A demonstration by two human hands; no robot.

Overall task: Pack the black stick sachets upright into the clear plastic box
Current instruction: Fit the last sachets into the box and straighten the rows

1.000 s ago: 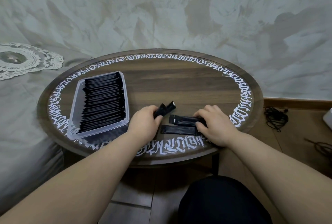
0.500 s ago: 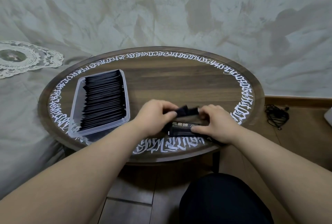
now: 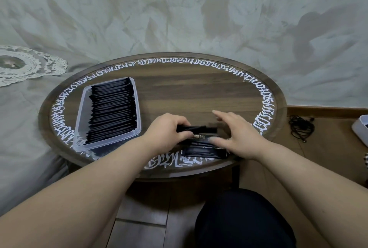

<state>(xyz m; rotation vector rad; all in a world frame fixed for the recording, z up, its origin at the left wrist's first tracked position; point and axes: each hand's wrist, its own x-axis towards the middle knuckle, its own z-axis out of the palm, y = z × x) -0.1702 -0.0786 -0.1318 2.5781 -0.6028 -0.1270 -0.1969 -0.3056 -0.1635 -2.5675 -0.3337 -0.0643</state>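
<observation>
Our left hand [image 3: 169, 128] grips a small bundle of sachets [image 3: 201, 129], fingers curled round one end so the sticks jut out level toward the right. Our right hand [image 3: 237, 136] holds nothing — its fingers are spread loose over the spot, thumb near a loose sachet [image 3: 205, 151] that lies flat at the near rim of the table [image 3: 199, 92]. One more stick shows just beneath the bundle; how many are in the grip we cannot tell.

The box [image 3: 79, 126] sits well to the left, already packed nearly full with sachets standing in a tight row.

Risks as we judge them:
- The bundle is held by one end only, so the free ends may fan apart or a stick may slip out on the way across.
- The row looks dense — pushing a bundle in may bend sticks, tip neighbours flat, or shove the light box along the wood.
- The flat sachet lies close to the table edge; a careless sweep of the right hand could knock it to the floor.
</observation>
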